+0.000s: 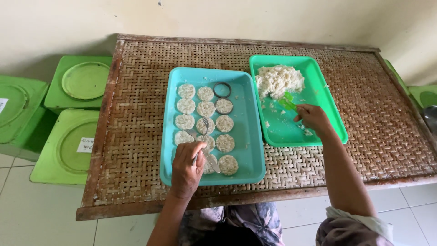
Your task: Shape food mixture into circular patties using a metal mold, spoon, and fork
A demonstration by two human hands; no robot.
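the left hand (186, 166) sits at 6 o'clock of the blue tray (248, 136), its grip pinching a fork (203, 141) whose tines point to 12 o'clock among the patties (205, 108). these flat white rounds lie in three columns in the tray's left half; a metal ring (222, 89) lies empty at 12 o'clock, another rings the patty just below it. the right hand (313, 118) rests in the green tray (327, 109), grip closed on a green spoon (287, 103) aimed at the rice heap (278, 80) at 11 o'clock. both trays touch on the woven tabletop (364, 105). green tins (73, 109) stand at 9 o'clock.
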